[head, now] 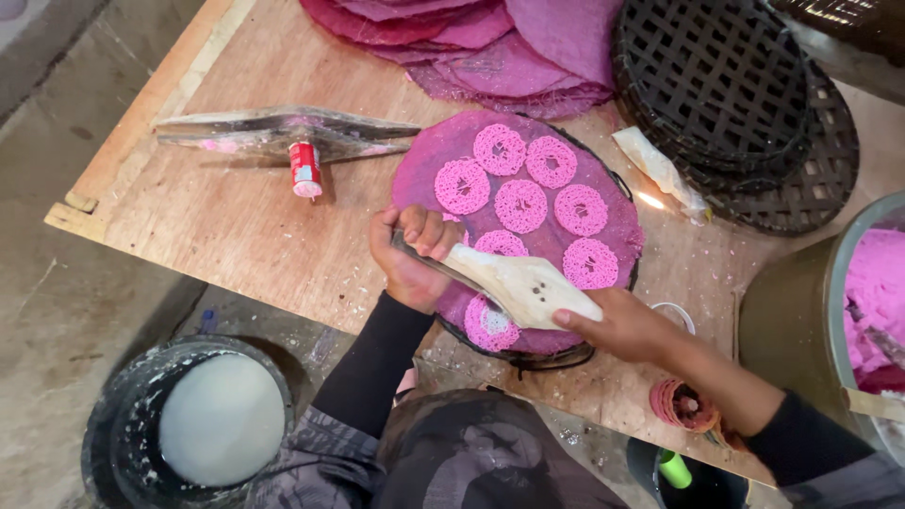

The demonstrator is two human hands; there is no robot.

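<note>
Hands first: our left hand (412, 254) is curled into a fist around one handle of the press (514, 283), and our right hand (617, 325) grips the other end, fingers wrapped under, thumb along the pale wooden blade. Both are fully closed on it. The press sits over the near edge of the round purple mat (514, 231), which rests on a dark woven tray on the bench (245, 226). On the mat lie several pink noodle rounds (520, 205), and one round (490, 325) sits partly under the press. We judge the press to be stiff and fairly heavy, best held by its two ends as it is now; the noodle rounds look soft, moist and easily torn, so we would lift them with the mat rather than by hand. Both forearms reach forward from below, the left more upright, the right angled in from the side, in black sleeves. A second press (283, 134) lies farther up the bench, a stack of woven trays (726, 85) stands to the right, a tub of pink dough (872, 292) sits at the right edge, and a bucket (193, 424) stands on the floor.
</note>
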